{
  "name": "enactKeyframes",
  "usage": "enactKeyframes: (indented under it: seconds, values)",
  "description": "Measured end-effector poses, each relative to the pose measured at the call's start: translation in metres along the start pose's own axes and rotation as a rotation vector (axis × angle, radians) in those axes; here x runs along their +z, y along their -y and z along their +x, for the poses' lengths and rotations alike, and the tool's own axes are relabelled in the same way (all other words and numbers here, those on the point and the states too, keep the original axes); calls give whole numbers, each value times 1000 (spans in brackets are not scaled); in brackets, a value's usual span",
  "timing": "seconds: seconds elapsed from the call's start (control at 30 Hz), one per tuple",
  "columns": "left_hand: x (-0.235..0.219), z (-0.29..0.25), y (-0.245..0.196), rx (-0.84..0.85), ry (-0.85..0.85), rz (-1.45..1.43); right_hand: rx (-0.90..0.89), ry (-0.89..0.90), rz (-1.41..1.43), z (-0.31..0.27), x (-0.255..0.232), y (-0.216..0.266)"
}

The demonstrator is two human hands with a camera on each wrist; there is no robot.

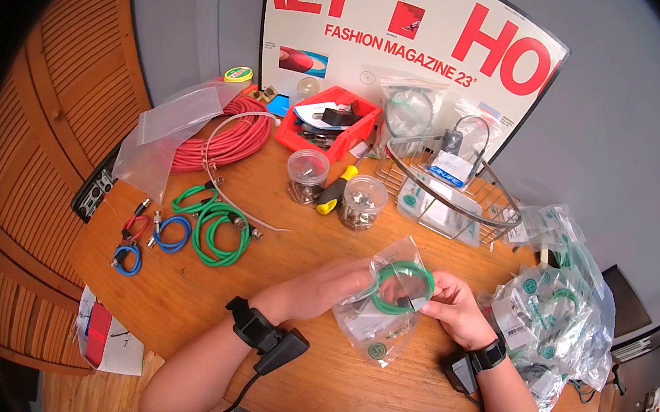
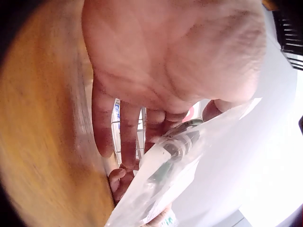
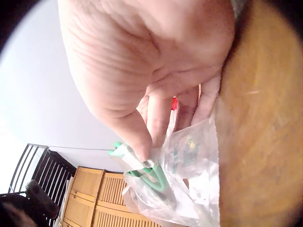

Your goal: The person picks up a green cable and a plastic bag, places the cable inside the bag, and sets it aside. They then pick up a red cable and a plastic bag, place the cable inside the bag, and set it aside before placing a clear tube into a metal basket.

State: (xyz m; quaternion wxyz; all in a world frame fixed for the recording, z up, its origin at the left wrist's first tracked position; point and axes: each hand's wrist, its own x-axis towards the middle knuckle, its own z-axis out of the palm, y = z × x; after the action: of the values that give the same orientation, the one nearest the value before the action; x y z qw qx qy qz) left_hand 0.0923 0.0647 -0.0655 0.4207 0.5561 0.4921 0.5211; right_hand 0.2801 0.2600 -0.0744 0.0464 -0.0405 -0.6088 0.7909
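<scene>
A clear plastic bag (image 1: 388, 338) with a coiled green cable (image 1: 386, 306) in it is held up over the wooden table between both hands. My right hand (image 1: 455, 312) pinches the bag's right side beside the coil, thumb in front. In the right wrist view the thumb (image 3: 137, 142) presses on the bag over the green cable (image 3: 160, 177). From the left, my left hand (image 1: 323, 289) holds the bag's upper edge between thumb and index finger, its other fingers (image 2: 129, 132) stretched out behind the plastic. The left fingertips are hidden in the head view.
Loose green cables (image 1: 221, 237) and short blue cables (image 1: 172, 235) lie at left, near a red cable coil (image 1: 219, 149). Behind stand a red bin (image 1: 291, 139), clear jars (image 1: 363, 202), a screwdriver (image 1: 336, 191) and a wire basket (image 1: 501, 224). Bagged items (image 1: 551, 319) pile up at right.
</scene>
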Motion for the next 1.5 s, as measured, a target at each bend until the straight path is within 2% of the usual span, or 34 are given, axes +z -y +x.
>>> enactKeyframes:
  seconds: [0.33,0.53,0.6,0.7,0.83,0.9,1.03,1.1,1.23,1.3,1.4,1.5]
  values:
    - [-2,-3,-9,59,14,199,37,-38,-36,-1,0,2]
    - [-5,-2,-7,8,28,271,-4,-66,-41,0,0,-4]
    - [-5,-2,-18,-77,42,237,-22,-74,-38,0,-1,-5]
    - [-2,-5,-20,-45,-16,334,-26,-69,-32,0,-2,-4]
    - [-5,-4,-6,-27,-2,366,-7,-13,-37,-2,-4,-4]
    - [-5,-1,-1,-67,-4,57,6,1,-44,-1,0,-2]
    - [-1,1,6,-112,-100,-94,-13,2,-107,4,15,6]
    - [1,1,-2,-152,-129,-453,-36,-68,-107,5,15,3]
    - [2,2,5,-127,-145,-532,-42,-105,-98,5,13,0]
    - [2,6,-2,-45,-51,-322,-51,-88,-118,5,10,-3]
    - [-1,5,-5,5,-21,-267,-27,-96,-141,5,11,-1]
    - [-3,6,3,-1,-107,-231,-38,-110,-152,6,14,0]
